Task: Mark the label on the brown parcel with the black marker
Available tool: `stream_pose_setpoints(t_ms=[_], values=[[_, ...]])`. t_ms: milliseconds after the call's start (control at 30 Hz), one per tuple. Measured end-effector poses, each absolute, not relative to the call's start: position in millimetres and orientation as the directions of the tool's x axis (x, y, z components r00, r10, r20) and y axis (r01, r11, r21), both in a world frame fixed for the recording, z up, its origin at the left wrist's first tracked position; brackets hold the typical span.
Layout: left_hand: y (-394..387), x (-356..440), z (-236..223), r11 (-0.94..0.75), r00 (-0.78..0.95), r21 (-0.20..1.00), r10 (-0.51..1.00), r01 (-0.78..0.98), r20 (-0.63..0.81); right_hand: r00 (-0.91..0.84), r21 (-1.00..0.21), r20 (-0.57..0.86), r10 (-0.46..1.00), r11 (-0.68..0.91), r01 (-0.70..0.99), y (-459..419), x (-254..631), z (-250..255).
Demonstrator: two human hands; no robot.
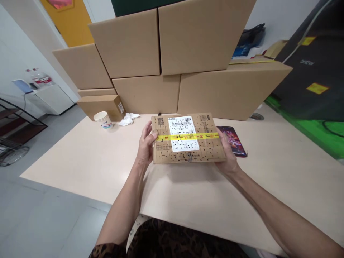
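Observation:
A brown cardboard parcel (206,152) is held between my two hands, tilted toward me above the table. Yellow tape (204,135) runs across its width, and a white shipping label (178,125) with barcodes and dark specks is stuck on top. My left hand (146,143) grips the left end, thumb on the upper face near the tape. Around the right end is my right hand (227,154), its fingers partly hidden by the parcel. Just beyond that hand a phone (233,141) lies face up with its screen lit, showing 16:26.
Large cardboard boxes (146,95) are stacked along the back of the table (88,163). At the left stand a paper cup (102,120), crumpled tissue (129,119) and a smaller box (98,105). A black case (303,79) and green cloth (309,132) are at the right.

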State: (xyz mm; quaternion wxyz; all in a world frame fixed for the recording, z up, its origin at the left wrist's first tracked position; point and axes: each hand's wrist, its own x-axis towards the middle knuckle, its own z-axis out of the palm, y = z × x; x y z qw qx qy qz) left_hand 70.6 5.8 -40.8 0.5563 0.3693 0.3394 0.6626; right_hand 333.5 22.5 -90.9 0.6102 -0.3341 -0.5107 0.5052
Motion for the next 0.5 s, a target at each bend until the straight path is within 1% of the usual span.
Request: stream_pose_setpoints(t_ms=[67, 133, 200, 267, 333, 433, 500], values=[[6, 69, -44, -0.230, -0.151, 0.869, 0.972, -0.438, 0.181, -0.069, -0.936, 0.177, 0.982, 0.146, -0.321, 24, 330, -92], [6, 69, -45, -0.264, -0.133, 0.879, 0.964, -0.397, 0.230, -0.103, -0.930, 0.089, 0.991, 0.046, -0.365, 24, 328, -91], [6, 69, -46, -0.273, -0.094, 0.889, 0.962, -0.368, 0.257, -0.106, -0.917, 0.058, 0.993, 0.011, -0.399, 24, 327, -90], [6, 70, -47, -0.271, -0.062, 0.891, 0.962, -0.363, 0.267, -0.077, -0.910, 0.074, 0.994, 0.036, -0.413, 24, 328, -90], [6, 71, -49, -0.254, -0.038, 0.891, 0.965, -0.375, 0.259, -0.023, -0.914, 0.128, 0.991, 0.109, -0.390, 24, 330, -90], [8, 68, -53, -0.203, 0.000, 0.904, 0.976, -0.376, 0.219, 0.060, -0.915, 0.225, 0.973, 0.232, -0.330, 24, 331, -89], [9, 66, -54, -0.173, 0.013, 0.916, 0.981, -0.362, 0.191, 0.065, -0.909, 0.247, 0.967, 0.254, -0.329, 23, 329, -87]])
